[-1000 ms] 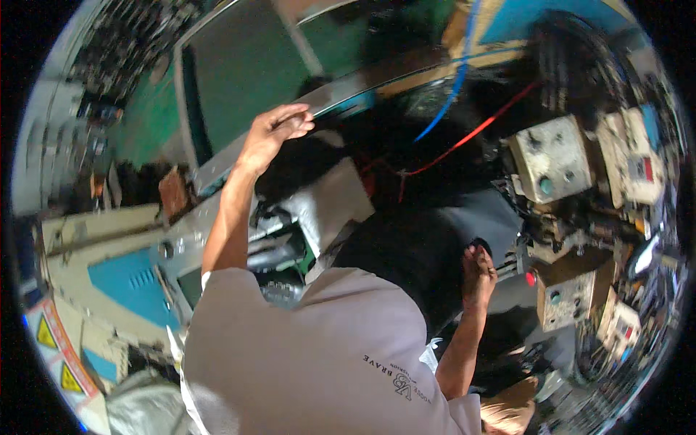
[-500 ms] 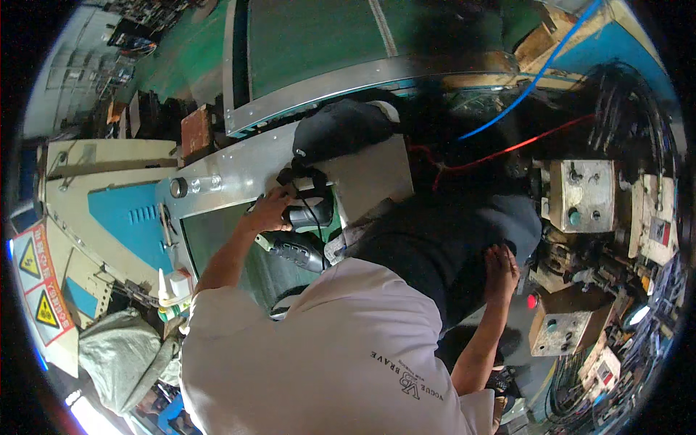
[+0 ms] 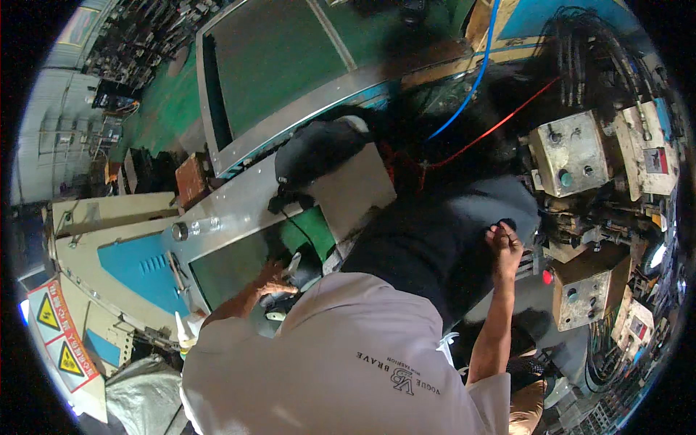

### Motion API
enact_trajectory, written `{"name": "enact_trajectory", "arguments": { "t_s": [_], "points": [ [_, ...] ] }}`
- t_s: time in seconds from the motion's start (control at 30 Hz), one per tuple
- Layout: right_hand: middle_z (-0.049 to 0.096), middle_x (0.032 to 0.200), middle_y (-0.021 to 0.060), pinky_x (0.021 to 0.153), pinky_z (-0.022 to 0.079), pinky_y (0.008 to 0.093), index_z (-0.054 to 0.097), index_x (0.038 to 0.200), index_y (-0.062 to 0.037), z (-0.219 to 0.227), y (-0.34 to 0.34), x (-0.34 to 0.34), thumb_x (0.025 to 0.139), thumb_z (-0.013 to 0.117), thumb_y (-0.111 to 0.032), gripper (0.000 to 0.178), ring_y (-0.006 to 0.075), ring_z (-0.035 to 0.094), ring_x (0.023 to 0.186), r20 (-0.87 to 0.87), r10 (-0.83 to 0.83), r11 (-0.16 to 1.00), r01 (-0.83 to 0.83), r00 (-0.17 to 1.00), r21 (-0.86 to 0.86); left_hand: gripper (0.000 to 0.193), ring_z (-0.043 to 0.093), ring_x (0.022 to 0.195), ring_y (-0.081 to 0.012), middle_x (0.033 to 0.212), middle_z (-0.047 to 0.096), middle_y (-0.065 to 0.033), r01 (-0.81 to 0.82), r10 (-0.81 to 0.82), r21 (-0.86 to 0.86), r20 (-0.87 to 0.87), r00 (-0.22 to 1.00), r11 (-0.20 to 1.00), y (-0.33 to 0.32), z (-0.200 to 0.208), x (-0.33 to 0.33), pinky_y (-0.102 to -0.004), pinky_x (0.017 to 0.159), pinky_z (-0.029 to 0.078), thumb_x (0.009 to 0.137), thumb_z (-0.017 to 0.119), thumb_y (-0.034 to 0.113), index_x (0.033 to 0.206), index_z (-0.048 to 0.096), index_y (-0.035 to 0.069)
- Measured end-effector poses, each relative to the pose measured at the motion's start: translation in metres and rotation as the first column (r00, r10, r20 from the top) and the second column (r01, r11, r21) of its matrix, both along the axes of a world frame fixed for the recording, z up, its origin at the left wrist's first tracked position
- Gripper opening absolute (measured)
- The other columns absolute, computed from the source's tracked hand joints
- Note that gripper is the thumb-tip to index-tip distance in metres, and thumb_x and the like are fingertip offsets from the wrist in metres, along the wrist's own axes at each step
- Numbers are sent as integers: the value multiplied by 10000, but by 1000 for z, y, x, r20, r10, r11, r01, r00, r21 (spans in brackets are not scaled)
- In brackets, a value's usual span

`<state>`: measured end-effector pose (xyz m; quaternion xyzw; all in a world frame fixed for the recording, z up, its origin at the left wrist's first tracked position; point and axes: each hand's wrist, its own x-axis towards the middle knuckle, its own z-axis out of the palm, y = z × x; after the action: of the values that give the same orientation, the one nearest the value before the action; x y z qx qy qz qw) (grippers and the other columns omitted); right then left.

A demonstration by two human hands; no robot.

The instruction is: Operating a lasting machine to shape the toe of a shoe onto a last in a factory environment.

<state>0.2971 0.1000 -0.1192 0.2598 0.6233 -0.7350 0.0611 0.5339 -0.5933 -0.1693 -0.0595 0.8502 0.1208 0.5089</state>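
It's dim in here, though light catches the pale shirt [image 3: 312,355] and glints along the metal surface [image 3: 246,192]. Deep shadow pools beyond the dark trousers [image 3: 413,246]; a small white glare burns at far right. Straight edges bow toward a round black rim, and the left hand [image 3: 272,280] looks slightly soft.

Blk shoe-like pcs [image 3: 309,275] w/ pale trim, partly hidden, on grn surface [image 3: 230,270]
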Motion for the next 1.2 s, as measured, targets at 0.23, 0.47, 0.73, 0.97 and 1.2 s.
{"name": "enact_trajectory", "arguments": {
  "t_s": [0.23, 0.47, 0.73, 0.97, 1.2],
  "points": [
    [752, 1161, 133, 923, 653, 408, 625, 1374, 56, -4, -3, -12, 1119, 628, -162, 336, 268, 770, 1005, -27, 48, 999, -48, 998, -9, 1284, 493, 1446, -457, 1546, 519, -313, -385, 393, 86, -143, 908, 919, -9, -6, 23, -502, 1210, 438, 565, 1004, 577, 1560, 484, -47],
    [763, 1109, 147, 853, 669, 394, 641, 1362, 55, -6, 1, -9, 1119, 624, -154, 320, 249, 773, 930, -35, 9, 1000, -9, 999, 3, 1036, 671, 1183, -349, 1319, 676, -266, -667, 618, 39, -419, 665, 744, -53, 47, -5, -452, 1013, 546, 656, 988, 495, 1380, 581, -124],
    [773, 1173, 145, 971, 603, 364, 633, 1435, 35, 56, -105, -31, 1073, 642, -65, 376, 245, 748, 1055, -286, 319, 944, -278, 904, 176, 1026, 629, 1307, -369, 1370, 632, -349, -649, 642, 412, -751, 155, 639, 6, 225, -196, -429, 1136, 478, 751, 967, 419, 1408, 422, -150],
    [402, 1707, 233, 1273, 352, 427, 160, 1745, -61, 166, -251, -60, 929, 886, -280, 1114, 296, 432, 1548, -559, 535, 843, -446, 634, 300, 860, 644, 1241, -306, 1365, 649, -228, -7, 785, 814, -557, 270, 581, 233, 283, -352, -424, 1100, 505, 841, 939, 357, 1423, 464, -61],
    [398, 1694, 185, 1226, 439, 421, 181, 1739, -47, 166, -112, -12, 920, 891, -183, 1092, 272, 412, 1543, -390, -107, 992, 72, 915, -104, 744, 614, 1343, -301, 1464, 633, -191, 365, 413, 815, -553, 724, 451, 450, 265, -406, -420, 1179, 444, 981, 788, 280, 1597, 467, 13]
  ]
}}
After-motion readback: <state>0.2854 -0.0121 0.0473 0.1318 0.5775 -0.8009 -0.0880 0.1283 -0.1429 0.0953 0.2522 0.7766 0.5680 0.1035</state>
